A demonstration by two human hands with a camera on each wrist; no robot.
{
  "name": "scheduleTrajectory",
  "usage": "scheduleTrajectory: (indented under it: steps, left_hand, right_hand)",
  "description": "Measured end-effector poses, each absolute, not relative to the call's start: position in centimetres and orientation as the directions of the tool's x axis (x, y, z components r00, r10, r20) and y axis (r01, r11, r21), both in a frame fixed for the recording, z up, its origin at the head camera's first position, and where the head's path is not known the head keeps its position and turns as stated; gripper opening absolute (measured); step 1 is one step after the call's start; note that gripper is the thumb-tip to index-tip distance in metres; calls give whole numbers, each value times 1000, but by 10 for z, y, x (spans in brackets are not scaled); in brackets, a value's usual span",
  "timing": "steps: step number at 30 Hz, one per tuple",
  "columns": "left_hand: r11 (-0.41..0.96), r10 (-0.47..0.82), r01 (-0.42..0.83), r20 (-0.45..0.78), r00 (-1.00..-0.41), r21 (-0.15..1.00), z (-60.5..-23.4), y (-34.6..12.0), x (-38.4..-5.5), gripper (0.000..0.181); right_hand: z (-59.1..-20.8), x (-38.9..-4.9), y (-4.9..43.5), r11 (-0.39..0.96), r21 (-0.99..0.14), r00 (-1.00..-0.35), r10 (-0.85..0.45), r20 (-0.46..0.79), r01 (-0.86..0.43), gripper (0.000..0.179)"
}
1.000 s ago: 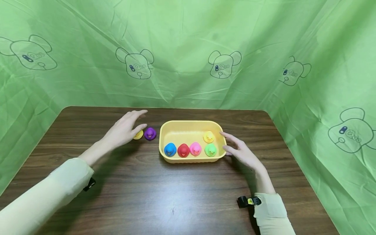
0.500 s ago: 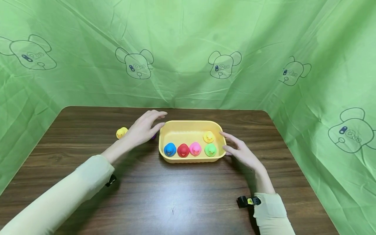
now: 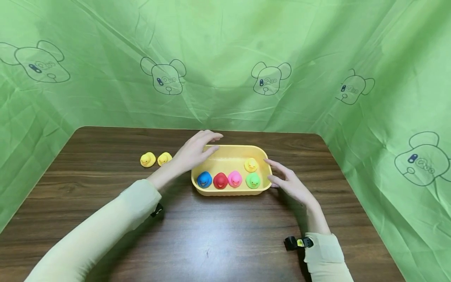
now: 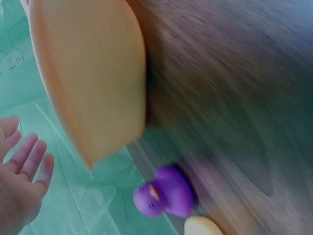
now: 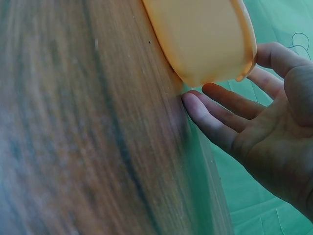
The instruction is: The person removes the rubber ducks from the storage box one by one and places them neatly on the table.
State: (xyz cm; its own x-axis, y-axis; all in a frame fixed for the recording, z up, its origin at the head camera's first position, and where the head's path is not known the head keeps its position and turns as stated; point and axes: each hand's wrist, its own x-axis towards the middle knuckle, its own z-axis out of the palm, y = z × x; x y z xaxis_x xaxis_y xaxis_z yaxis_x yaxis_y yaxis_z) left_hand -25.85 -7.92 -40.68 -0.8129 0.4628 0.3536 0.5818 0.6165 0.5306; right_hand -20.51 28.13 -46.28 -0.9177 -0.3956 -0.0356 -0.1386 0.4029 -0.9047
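Note:
My left hand point(image 3: 195, 152) hovers over the left end of a yellow plastic tub point(image 3: 229, 192). In the left wrist view its fingers point(image 4: 33, 159) are loosely extended, with nothing held. A purple rubber duck point(image 4: 168, 197) sits on the table left of the tub; the hand hides it in the head view. My right hand point(image 3: 290, 184) rests at the tub's right end, thumb at the rim and relaxed fingers point(image 5: 210, 122) along the wall. Inside the tub are a blue duck point(image 3: 204, 179), a red duck point(image 3: 220, 181), a pink duck point(image 3: 235, 179), a green duck point(image 3: 253, 180) and a yellow duck point(image 3: 251, 165).
Two more yellow ducks, an outer one point(image 3: 147, 159) and an inner one point(image 3: 164, 158), stand on the wooden table point(image 3: 218, 235) to the left of the tub, the inner beside my left forearm. Green cloth point(image 3: 225, 98) hangs behind and around the table.
My left hand has moved right, from above the ducks on the table to over the tub's left end, uncovering both yellow ducks. The right hand and the tub have stayed put.

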Motion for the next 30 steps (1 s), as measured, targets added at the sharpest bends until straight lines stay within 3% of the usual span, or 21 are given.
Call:
scheduleTrajectory:
  steps: [15,30]
  left_hand:
    - [548,534,620,336,-776,561,-419,-23,-263,34]
    - [577,574,581,220,-789,574,-429,18,-270,37]
  right_hand:
    - [-462,-204,281,408,-904,-921,-387,-48,-125,57]
    - [-462,-204,281,393,-911,-916,-399,-46,-125,58]
